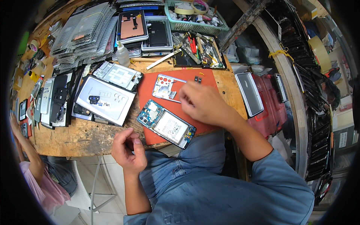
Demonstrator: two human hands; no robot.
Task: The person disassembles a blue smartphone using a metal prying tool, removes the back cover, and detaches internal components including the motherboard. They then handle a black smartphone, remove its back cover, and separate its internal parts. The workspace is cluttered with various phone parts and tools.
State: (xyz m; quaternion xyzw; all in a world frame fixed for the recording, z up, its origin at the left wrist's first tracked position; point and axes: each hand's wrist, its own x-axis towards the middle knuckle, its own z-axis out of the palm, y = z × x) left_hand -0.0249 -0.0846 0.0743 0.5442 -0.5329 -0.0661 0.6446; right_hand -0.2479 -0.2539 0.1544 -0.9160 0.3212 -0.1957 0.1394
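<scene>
An opened phone (166,124) with a white battery and blue circuit boards lies on a red mat (148,88) on the wooden bench. A silver mid-frame (165,87) lies on the mat beyond it. My right hand (202,103) reaches over the mat beside that frame, fingers curled and pinched near its right edge; what they pinch is hidden. My left hand (127,150) hovers at the bench's near edge, just left of the opened phone, with fingers curled in and nothing visible in them.
A pale phone back cover (107,99) and more phone parts lie left of the mat. Stacked phone trays (144,32), a glue bottle (122,54), a tool tray (198,50) and a green basket (195,22) stand behind. Another person's arm (26,150) is at the left.
</scene>
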